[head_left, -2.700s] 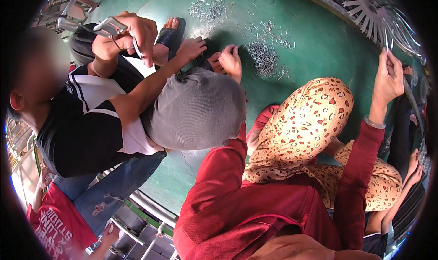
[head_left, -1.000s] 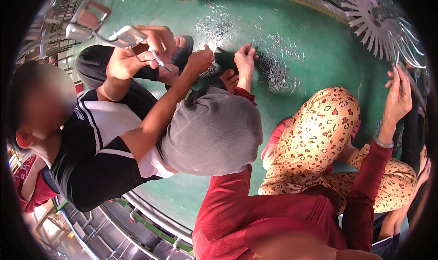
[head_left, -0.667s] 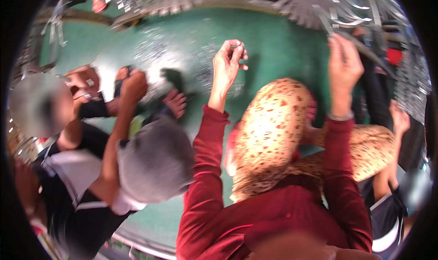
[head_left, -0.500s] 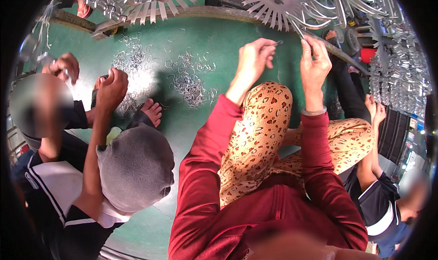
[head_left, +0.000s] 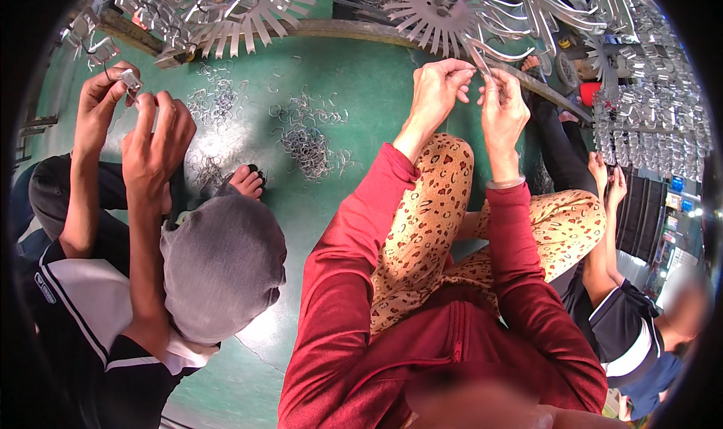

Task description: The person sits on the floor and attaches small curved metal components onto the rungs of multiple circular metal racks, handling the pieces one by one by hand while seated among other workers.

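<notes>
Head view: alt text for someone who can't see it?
A person's right hand pinches the end of a metal strip near a spoked metal disc, the left hand close by. Small metal hooks lie in piles on the green floor; at left, a co-worker handles a metal piece.

At one o'clock the strip [head_left: 477, 56] is silver, at eight the cap [head_left: 224, 271] grey; the floor [head_left: 369, 83] is green, jacket [head_left: 410, 354] dark red, trousers [head_left: 428, 211] tan with red-and-black spots.
</notes>
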Demonstrator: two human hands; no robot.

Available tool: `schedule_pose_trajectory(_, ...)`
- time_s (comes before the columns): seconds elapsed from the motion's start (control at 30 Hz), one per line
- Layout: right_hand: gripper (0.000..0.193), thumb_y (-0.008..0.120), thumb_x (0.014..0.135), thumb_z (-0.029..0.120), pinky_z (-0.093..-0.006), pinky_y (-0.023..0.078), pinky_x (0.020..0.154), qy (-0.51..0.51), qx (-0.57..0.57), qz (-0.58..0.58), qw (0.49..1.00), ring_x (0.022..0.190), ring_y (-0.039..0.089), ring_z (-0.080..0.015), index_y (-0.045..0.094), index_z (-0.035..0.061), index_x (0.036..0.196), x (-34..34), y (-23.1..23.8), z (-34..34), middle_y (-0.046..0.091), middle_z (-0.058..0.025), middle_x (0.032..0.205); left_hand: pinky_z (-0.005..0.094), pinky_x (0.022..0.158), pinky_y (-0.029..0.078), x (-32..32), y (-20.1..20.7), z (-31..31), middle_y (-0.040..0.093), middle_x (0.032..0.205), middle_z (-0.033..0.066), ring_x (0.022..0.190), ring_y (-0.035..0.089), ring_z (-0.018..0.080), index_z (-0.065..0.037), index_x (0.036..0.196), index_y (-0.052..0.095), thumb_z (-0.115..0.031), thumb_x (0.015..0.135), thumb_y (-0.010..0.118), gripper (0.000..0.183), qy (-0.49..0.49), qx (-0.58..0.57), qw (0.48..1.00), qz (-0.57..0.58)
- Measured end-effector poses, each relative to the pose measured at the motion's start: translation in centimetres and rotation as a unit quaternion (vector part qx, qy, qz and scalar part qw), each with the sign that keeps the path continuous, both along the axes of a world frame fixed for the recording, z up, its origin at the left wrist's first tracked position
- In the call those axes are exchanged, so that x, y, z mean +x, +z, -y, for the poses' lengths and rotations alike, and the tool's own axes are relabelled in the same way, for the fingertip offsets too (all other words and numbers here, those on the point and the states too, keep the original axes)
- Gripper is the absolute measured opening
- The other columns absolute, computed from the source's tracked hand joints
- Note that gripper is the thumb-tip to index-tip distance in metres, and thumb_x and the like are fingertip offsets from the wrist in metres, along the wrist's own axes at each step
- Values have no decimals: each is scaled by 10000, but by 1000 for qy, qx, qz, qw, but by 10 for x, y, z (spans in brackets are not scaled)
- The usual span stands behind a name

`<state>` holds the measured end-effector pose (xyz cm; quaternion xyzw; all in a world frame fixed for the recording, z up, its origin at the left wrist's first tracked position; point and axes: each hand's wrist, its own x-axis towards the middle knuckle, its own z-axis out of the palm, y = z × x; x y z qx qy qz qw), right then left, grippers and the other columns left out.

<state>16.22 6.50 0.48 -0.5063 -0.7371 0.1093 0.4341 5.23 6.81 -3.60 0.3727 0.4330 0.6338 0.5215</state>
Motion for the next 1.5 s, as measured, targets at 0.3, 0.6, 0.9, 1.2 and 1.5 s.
schedule_pose_trajectory(0.3,122,547,823,-39,-211,451,481,59,-39,-22,997,561,550,-86,597,-21,932,12,10,18,607,-69,778,228,546,466,6,-17,15,635,764,61,585,558,86,32,926,646,-35,827,568,143,-33,46,998,15)
schedule_pose_trajectory(0.6,165,600,746,-70,-240,470,585,72,37,52,995,634,571,-130,602,-12,901,14,21,29,613,-89,805,221,532,435,9,-15,34,568,756,40,580,532,83,8,963,640,-71,834,575,164,-40,87,995,-29)
schedule_pose_trajectory(0.9,155,610,751,8,-262,469,570,53,-62,126,989,611,581,-165,619,-30,901,-4,36,30,616,-122,792,222,523,423,0,-26,23,551,755,29,580,504,77,7,962,617,-71,862,537,150,-32,111,991,-61)
schedule_pose_trajectory(1.2,213,610,716,169,-399,493,618,-3,-165,228,960,679,617,-365,643,-37,755,-26,49,0,584,-233,627,260,622,486,-10,-28,13,578,814,73,677,578,142,12,974,601,-30,849,508,161,-54,109,989,-90)
schedule_pose_trajectory(1.5,146,560,719,64,-315,498,546,27,-291,198,936,550,642,-216,609,-53,647,-31,66,-19,592,-171,540,202,559,407,-20,-35,-9,593,716,-10,612,483,54,-11,970,628,-99,874,535,159,-161,50,986,-16)
